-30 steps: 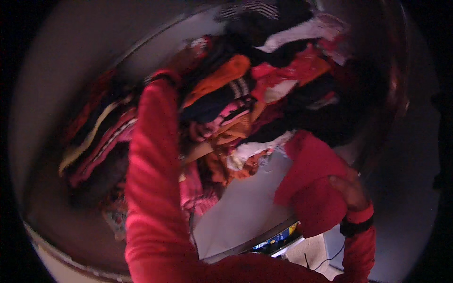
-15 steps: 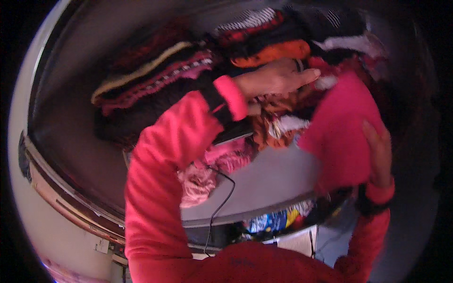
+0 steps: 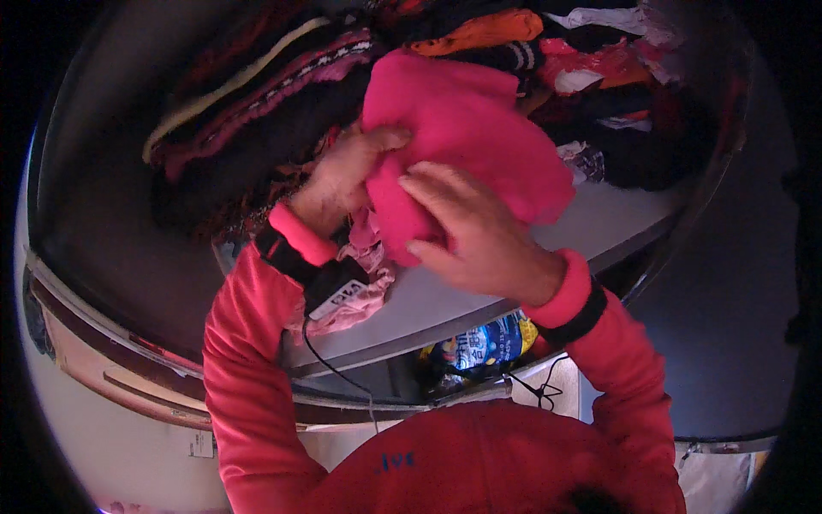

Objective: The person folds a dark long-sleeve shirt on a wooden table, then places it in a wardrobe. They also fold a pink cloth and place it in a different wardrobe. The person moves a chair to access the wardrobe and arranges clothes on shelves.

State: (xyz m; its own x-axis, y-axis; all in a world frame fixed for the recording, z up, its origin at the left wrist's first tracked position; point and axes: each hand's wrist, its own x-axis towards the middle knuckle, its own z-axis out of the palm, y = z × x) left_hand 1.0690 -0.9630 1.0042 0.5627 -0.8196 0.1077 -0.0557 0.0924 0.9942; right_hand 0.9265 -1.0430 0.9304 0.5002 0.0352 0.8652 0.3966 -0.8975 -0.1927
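Note:
A bright pink fleece-like garment [image 3: 471,141], loosely folded, lies between my two hands above the grey shelf. My left hand [image 3: 342,171] holds its left edge, thumb on top and the other fingers hidden behind the cloth. On the near side, my right hand [image 3: 479,231] grips the fabric, its fingers bent over the surface and the thumb lower down. Under my left wrist, a crumpled pale pink cloth [image 3: 355,308] rests on the shelf, partly covered by a black device strapped to that wrist.
Folded dark and striped clothes [image 3: 265,103] are stacked at the back left. An orange garment [image 3: 479,32] and a red and white heap [image 3: 591,68] lie farther right. Below the shelf's curved front edge [image 3: 411,349] sits a blue and yellow package [image 3: 484,343]. A thin black cable hangs from my left wrist.
The pink garment has moved left from the right side, carried by my right hand. My left hand has come back from the far pile and taken the garment's left edge.

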